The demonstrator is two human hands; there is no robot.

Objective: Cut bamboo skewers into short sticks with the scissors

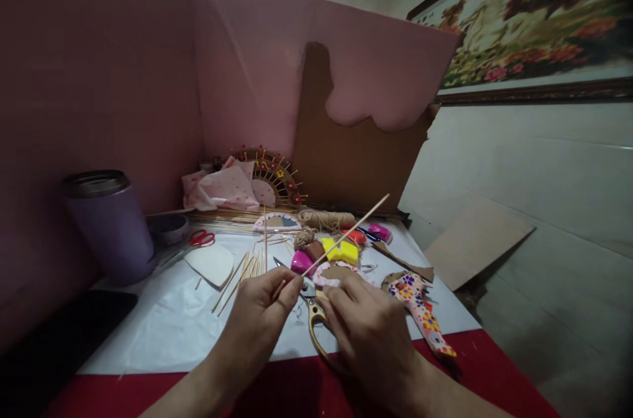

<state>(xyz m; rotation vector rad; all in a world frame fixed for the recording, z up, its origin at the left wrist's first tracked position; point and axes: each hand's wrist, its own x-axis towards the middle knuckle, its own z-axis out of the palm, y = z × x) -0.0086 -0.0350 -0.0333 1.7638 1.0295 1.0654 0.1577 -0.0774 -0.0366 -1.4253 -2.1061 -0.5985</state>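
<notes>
Between the thumb and fingers of my left hand (pixel 264 302) is a thin wooden stick (pixel 349 233), which slants up to the right. My right hand (pixel 370 322) is closed, its fingers curled beside the left fingertips; what they grip is hidden. Scissors with bronze-coloured handles (pixel 314 322) show below and between the hands, partly covered by the right one. Behind the hands are a patterned piece with a brown middle (pixel 341 273), yellow packets (pixel 341 251) and a magenta packet (pixel 302 262). Several loose sticks (pixel 252 266) lie left of them.
A purple tumbler (pixel 111 227), red-handled scissors (pixel 202 238) and a white cut-out (pixel 212 264) are at left. Twine (pixel 326 219) and a decorated half-round piece (pixel 279 174) stand at the back. A floral-covered piece (pixel 420 306) lies at right. Pink boards (pixel 247 62) wall the table.
</notes>
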